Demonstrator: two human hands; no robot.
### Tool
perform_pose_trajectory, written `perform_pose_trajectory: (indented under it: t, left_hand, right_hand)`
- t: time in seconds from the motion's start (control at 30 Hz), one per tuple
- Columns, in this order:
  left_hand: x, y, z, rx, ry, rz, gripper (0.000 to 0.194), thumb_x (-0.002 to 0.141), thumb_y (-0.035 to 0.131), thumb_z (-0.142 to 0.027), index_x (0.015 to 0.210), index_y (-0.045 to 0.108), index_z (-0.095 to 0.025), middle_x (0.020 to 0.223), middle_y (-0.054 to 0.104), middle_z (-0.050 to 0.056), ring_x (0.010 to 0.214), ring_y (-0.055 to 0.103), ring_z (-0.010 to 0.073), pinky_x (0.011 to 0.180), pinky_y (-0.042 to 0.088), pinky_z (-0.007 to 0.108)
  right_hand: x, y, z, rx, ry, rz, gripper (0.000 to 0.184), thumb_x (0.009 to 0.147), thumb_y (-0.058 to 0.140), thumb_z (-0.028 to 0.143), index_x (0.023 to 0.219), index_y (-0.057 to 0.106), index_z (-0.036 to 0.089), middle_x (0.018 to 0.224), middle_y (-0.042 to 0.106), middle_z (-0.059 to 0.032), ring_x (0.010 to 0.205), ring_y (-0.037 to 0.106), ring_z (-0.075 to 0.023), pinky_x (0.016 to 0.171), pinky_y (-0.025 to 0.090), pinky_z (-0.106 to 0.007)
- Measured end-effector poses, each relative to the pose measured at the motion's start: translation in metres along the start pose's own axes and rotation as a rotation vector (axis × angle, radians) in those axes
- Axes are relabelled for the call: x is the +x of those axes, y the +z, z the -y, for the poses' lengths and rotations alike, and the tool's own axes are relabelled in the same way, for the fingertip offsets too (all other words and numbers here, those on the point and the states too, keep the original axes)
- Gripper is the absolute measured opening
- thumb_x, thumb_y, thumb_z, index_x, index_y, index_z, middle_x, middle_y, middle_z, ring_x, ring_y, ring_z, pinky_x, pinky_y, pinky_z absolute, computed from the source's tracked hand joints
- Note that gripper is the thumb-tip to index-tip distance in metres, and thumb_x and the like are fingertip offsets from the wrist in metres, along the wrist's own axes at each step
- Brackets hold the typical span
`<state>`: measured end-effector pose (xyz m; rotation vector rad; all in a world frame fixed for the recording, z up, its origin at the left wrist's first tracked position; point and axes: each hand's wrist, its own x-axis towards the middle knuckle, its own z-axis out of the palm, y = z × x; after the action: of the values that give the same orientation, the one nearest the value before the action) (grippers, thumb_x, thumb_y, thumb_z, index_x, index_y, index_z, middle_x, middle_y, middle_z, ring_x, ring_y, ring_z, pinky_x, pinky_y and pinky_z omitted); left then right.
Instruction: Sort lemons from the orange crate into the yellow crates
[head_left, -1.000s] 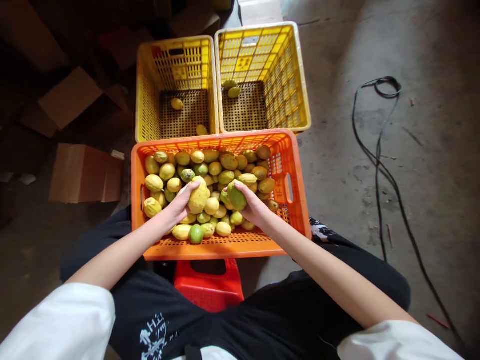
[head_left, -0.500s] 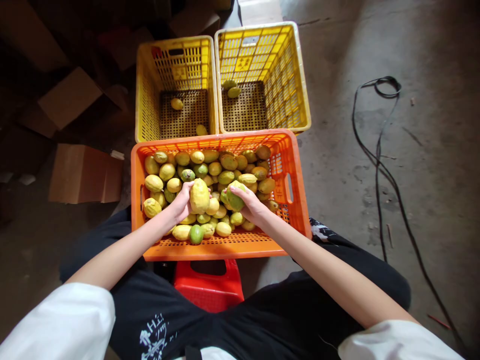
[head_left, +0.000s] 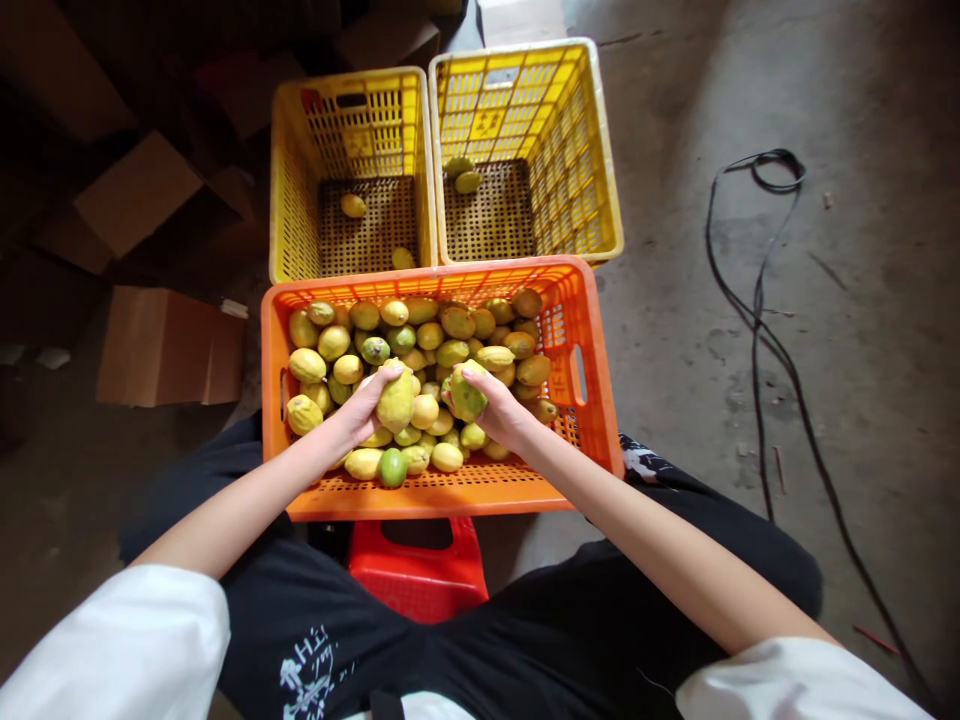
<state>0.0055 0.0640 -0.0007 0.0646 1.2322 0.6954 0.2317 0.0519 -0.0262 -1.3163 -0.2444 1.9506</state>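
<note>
My left hand (head_left: 366,406) is closed round a yellow lemon (head_left: 396,402), its thumb across the top. A greener lemon (head_left: 469,393) sits in my right hand (head_left: 498,402), with the thumb resting on its upper side. Both hands are over an orange crate (head_left: 442,503) full of yellow and green lemons, and the two held fruits are a short way apart. A bright green lemon (head_left: 392,468) lies near the crate's front side.
Beyond the orange crate stand a left yellow crate (head_left: 279,200) and a right yellow crate (head_left: 611,180), each with a couple of lemons inside. A red stool (head_left: 420,580) shows underneath. Cardboard boxes (head_left: 161,345) lie to the left; a black cable (head_left: 757,320) crosses the floor at right.
Both lemons have been turned in my fingers, showing other sides. My hands stay almost in place over the crate.
</note>
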Motion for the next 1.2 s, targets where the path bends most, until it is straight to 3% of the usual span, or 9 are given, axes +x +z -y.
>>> perform_pose_trajectory:
  t: [0.13, 0.3, 0.6, 0.8, 0.97, 1.1, 1.2]
  left_hand:
    - [-0.005, 0.007, -0.003, 0.014, 0.005, -0.025, 0.032, 0.099, 0.082, -0.032, 0.130, 0.083, -0.029, 0.115, 0.088, 0.011, 0.102, 0.089, 0.0304, 0.084, 0.077, 0.036]
    - [-0.004, 0.010, -0.002, 0.044, 0.032, -0.074, 0.022, 0.103, 0.077, -0.030, 0.124, 0.081, -0.026, 0.112, 0.088, 0.011, 0.108, 0.089, 0.0320, 0.084, 0.076, 0.037]
    - [0.006, -0.005, 0.004, -0.023, -0.061, 0.004, 0.039, 0.093, 0.092, -0.025, 0.129, 0.077, -0.029, 0.127, 0.088, 0.011, 0.105, 0.089, 0.0297, 0.072, 0.075, 0.029]
    - [0.001, 0.002, -0.002, -0.043, -0.093, -0.060, 0.031, 0.102, 0.082, -0.029, 0.132, 0.077, -0.027, 0.118, 0.089, 0.010, 0.092, 0.090, 0.0268, 0.076, 0.076, 0.030]
    - [-0.006, 0.015, -0.008, -0.051, -0.081, -0.083, 0.031, 0.114, 0.063, -0.033, 0.138, 0.078, -0.021, 0.107, 0.088, 0.010, 0.086, 0.089, 0.0247, 0.076, 0.075, 0.029]
    - [-0.010, 0.023, -0.011, -0.051, -0.092, -0.105, 0.037, 0.119, 0.054, -0.032, 0.142, 0.077, -0.014, 0.106, 0.087, 0.013, 0.082, 0.087, 0.0222, 0.073, 0.072, 0.027]
    - [-0.009, 0.023, -0.009, -0.051, -0.079, -0.093, 0.036, 0.117, 0.056, -0.030, 0.142, 0.076, -0.012, 0.104, 0.087, 0.013, 0.083, 0.087, 0.0232, 0.074, 0.072, 0.029]
  right_hand:
    - [-0.003, 0.000, 0.001, -0.021, -0.018, -0.024, 0.061, 0.058, 0.114, 0.052, 0.093, 0.070, 0.029, 0.087, 0.079, 0.0026, 0.091, 0.079, -0.0241, 0.082, 0.064, -0.035]
    - [-0.004, -0.002, 0.002, -0.060, -0.016, -0.023, 0.059, 0.060, 0.114, 0.057, 0.093, 0.073, 0.030, 0.089, 0.081, 0.0021, 0.103, 0.080, -0.0267, 0.085, 0.064, -0.035]
    - [0.000, -0.002, 0.002, 0.020, 0.073, 0.027, 0.045, 0.063, 0.101, 0.051, 0.090, 0.072, 0.031, 0.093, 0.085, -0.0025, 0.116, 0.083, -0.0363, 0.094, 0.070, -0.045]
    - [-0.001, -0.003, 0.002, -0.034, 0.046, 0.036, 0.047, 0.068, 0.101, 0.051, 0.100, 0.073, 0.030, 0.096, 0.083, -0.0027, 0.111, 0.082, -0.0339, 0.087, 0.067, -0.041]
    - [-0.003, -0.002, 0.002, -0.108, -0.019, 0.001, 0.053, 0.066, 0.105, 0.057, 0.096, 0.072, 0.029, 0.096, 0.084, -0.0024, 0.105, 0.079, -0.0305, 0.080, 0.061, -0.036]
    - [-0.003, -0.002, 0.001, -0.119, 0.000, 0.010, 0.055, 0.065, 0.105, 0.058, 0.097, 0.072, 0.029, 0.097, 0.085, -0.0034, 0.107, 0.079, -0.0317, 0.082, 0.062, -0.037]
    - [-0.001, -0.002, 0.000, -0.107, 0.006, 0.027, 0.052, 0.066, 0.104, 0.056, 0.097, 0.071, 0.030, 0.095, 0.083, -0.0021, 0.108, 0.080, -0.0320, 0.085, 0.064, -0.039]
